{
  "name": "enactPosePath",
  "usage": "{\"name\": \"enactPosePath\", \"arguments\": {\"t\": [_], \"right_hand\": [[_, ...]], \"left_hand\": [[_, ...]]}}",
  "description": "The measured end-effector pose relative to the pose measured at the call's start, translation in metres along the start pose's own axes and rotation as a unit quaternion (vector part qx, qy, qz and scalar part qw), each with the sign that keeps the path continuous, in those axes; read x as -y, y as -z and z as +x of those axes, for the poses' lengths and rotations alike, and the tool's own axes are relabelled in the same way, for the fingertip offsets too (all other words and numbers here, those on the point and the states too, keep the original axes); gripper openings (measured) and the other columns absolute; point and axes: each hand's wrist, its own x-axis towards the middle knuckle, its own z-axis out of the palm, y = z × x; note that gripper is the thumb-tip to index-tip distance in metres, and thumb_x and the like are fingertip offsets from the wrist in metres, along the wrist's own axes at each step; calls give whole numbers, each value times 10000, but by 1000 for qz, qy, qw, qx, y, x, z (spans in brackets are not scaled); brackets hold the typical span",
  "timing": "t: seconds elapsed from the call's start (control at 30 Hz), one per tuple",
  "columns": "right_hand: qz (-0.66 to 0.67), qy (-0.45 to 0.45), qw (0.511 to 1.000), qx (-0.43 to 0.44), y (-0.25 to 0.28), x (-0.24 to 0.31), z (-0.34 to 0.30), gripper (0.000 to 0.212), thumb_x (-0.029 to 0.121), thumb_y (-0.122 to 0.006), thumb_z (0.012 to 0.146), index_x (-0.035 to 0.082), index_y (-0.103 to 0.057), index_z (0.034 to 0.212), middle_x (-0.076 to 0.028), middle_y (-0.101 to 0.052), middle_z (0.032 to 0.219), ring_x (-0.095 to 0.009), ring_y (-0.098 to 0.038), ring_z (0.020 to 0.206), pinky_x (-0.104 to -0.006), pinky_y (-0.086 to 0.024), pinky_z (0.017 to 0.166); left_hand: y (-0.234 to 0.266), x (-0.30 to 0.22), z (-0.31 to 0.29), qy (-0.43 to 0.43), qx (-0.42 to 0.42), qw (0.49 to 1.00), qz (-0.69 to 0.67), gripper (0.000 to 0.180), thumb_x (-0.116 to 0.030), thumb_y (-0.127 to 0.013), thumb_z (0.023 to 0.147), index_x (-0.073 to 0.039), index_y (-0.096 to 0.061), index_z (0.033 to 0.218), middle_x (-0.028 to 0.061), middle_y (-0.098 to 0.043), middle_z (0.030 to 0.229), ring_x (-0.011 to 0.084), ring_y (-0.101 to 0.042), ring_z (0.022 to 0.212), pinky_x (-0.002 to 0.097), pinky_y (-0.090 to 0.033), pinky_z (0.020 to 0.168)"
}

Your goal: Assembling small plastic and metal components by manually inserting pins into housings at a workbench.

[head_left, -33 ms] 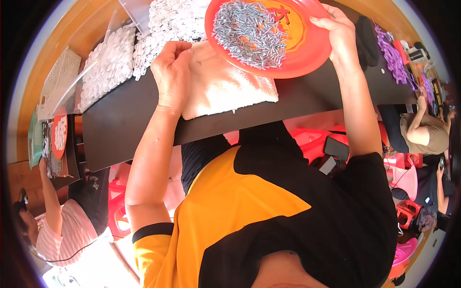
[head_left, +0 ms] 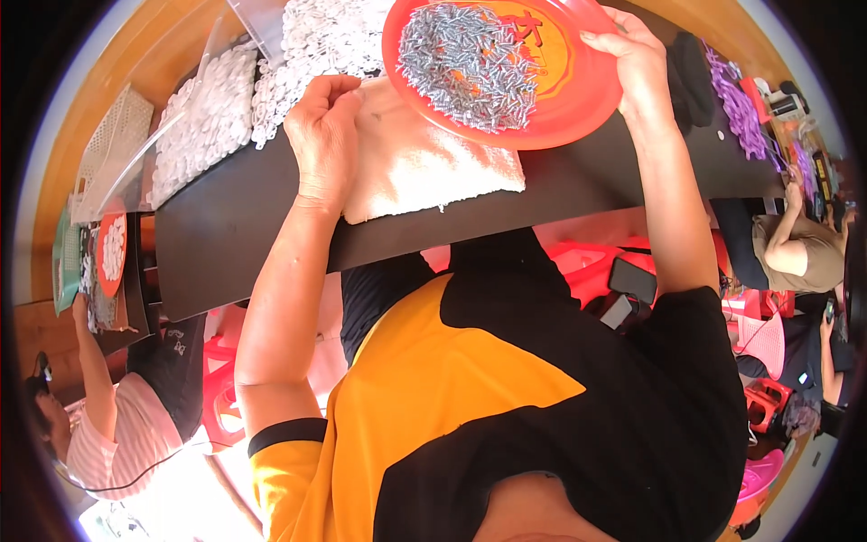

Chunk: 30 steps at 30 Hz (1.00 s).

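Note:
My right hand (head_left: 637, 68) grips the rim of a round red plate (head_left: 582, 117), thumb on top and the other fingers mostly hidden. Many small silver screws (head_left: 465, 68) lie heaped on the plate's left side, over a yellow printed middle. Beneath the plate, a pale cloth (head_left: 433, 176) is spread on the dark table (head_left: 235, 226), its far part covered. My left hand (head_left: 323, 131) rests at the cloth's upper left edge with fingers curled and thumb close to them. Whatever is between those fingers is hidden.
White plastic pieces are piled at the back left (head_left: 203, 126) and beyond the cloth (head_left: 330, 41), near a clear plastic panel (head_left: 257, 27). Purple pieces (head_left: 736, 104) lie far right, past a black item (head_left: 691, 81). Co-workers sit left (head_left: 135, 425) and right (head_left: 804, 248).
The red plate with the screws has shifted very slightly left. My left hand keeps its place by the cloth.

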Motion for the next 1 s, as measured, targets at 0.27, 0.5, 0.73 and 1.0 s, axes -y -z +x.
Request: {"name": "enactPosePath", "arguments": {"t": [0.27, 0.5, 0.73, 1.0], "right_hand": [[-467, 17, 831, -303, -61, -19, 16, 316, -140, -582, 723, -56, -585, 1028, -170, -671, 947, -238, -670, 829, -348, -550, 800], [-502, 11, 803, -322, -81, -23, 26, 305, -146, -584, 733, -52, -584, 1023, -166, -669, 928, -233, -670, 804, -329, -552, 772], [-502, 16, 802, -323, -72, -20, 23, 301, -146, -582, 733, -54, -583, 1020, -166, -668, 923, -236, -669, 793, -330, -553, 769], [-502, 5, 802, -325, -64, -24, 25, 309, -130, -586, 722, -53, -581, 1021, -165, -668, 925, -237, -666, 809, -337, -550, 783]], "left_hand": [[4, 10, 1, 22, -14, 1000, -2, 228, -27, -576, 821, 26, -677, 1018, 25, -643, 803, 78, -539, 682, 217, -453, 646], [4, 14, 2, 1, -20, 999, 25, 234, -2, -546, 798, 26, -678, 989, 84, -671, 765, 135, -593, 685, 278, -493, 682], [2, 9, 0, 14, -16, 999, 25, 226, -4, -559, 792, 28, -675, 983, 70, -660, 747, 130, -582, 670, 276, -488, 668], [1, 9, 0, -7, -16, 998, 62, 220, -2, -570, 782, 29, -673, 974, 65, -650, 738, 126, -574, 663, 272, -480, 654]]}}
